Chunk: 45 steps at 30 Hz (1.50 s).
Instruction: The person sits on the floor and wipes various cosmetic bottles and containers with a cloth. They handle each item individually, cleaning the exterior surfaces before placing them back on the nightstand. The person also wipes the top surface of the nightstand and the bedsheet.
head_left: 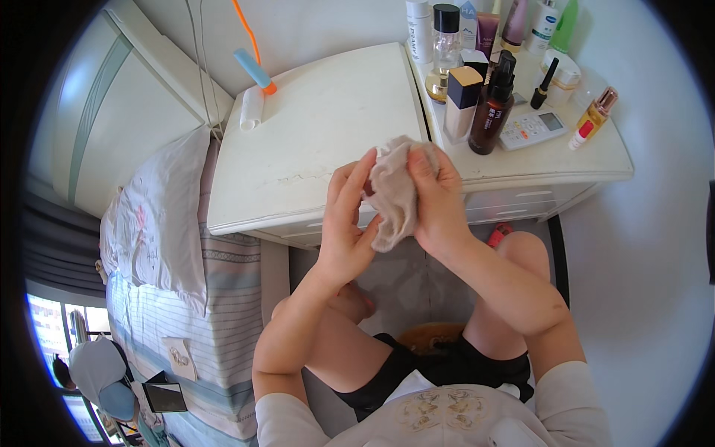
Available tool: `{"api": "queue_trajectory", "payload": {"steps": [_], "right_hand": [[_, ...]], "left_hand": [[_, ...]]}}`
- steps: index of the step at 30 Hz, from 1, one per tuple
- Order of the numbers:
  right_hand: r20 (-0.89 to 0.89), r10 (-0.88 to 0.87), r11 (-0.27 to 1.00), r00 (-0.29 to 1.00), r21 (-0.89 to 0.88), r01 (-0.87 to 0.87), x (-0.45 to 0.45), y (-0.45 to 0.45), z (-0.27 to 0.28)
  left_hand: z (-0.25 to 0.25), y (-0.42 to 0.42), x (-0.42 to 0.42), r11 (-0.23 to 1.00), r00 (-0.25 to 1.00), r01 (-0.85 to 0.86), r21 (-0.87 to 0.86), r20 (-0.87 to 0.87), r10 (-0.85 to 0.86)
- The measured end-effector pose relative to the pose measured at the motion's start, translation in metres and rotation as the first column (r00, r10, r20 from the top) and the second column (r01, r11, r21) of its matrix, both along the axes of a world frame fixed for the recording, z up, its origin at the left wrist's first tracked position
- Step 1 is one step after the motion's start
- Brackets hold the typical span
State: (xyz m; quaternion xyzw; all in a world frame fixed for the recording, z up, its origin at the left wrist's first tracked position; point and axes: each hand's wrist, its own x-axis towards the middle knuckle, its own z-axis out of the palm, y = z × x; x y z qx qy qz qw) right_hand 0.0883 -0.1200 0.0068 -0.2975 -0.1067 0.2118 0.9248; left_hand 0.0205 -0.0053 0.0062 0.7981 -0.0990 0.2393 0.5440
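Note:
A crumpled beige cloth (pixel 394 193) is held up in front of me, over the front edge of the white cabinet top (pixel 329 123). My left hand (pixel 347 226) holds its left side, fingers at the upper part and thumb at the lower edge. On the other side, my right hand (pixel 440 204) grips the cloth with the thumb pressed on its face. Folds hide some of my right fingertips. Closest to my right hand stand a dark brown pump bottle (pixel 492 112) and a foundation bottle (pixel 462 103) with a dark, gold-topped cap.
Several cosmetics, a white remote control (pixel 533 129) and a red lipstick (pixel 581 136) crowd the right cabinet section. A blue tube (pixel 252 68) lies by a white roll (pixel 252 109) at the back left. A bed with a pillow (pixel 162 223) and a small mirror (pixel 166 396) is on my left.

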Motion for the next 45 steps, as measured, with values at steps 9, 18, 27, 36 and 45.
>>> {"api": "queue_trajectory", "payload": {"steps": [9, 18, 27, 36, 45], "right_hand": [[0.37, 0.067, 0.991, 0.926, -0.133, -0.019, -0.005, -0.009, 0.007], [0.037, 0.09, 0.995, 0.995, -0.052, -0.088, 0.001, -0.01, 0.01], [0.479, -0.129, 0.967, 0.868, -0.132, 0.216, -0.013, 0.005, 0.001], [0.467, 0.033, 0.92, 0.884, -0.359, 0.155, -0.009, -0.02, 0.007], [0.274, 0.01, 0.898, 0.962, -0.426, 0.112, -0.011, -0.044, 0.016]], "left_hand": [[0.006, 0.005, -0.002, 0.966, 0.967, -0.161, 0.204, 0.227, 0.114], [0.005, -0.002, 0.001, 0.878, 0.849, -0.278, 0.389, 0.528, 0.035], [-0.001, -0.004, 0.002, 0.86, 0.813, -0.442, 0.255, 0.52, 0.263], [0.002, 0.009, -0.001, 0.711, 0.761, -0.513, 0.482, 0.637, 0.118], [0.003, -0.007, -0.014, 0.76, 0.825, -0.502, 0.412, 0.491, 0.279]]}}
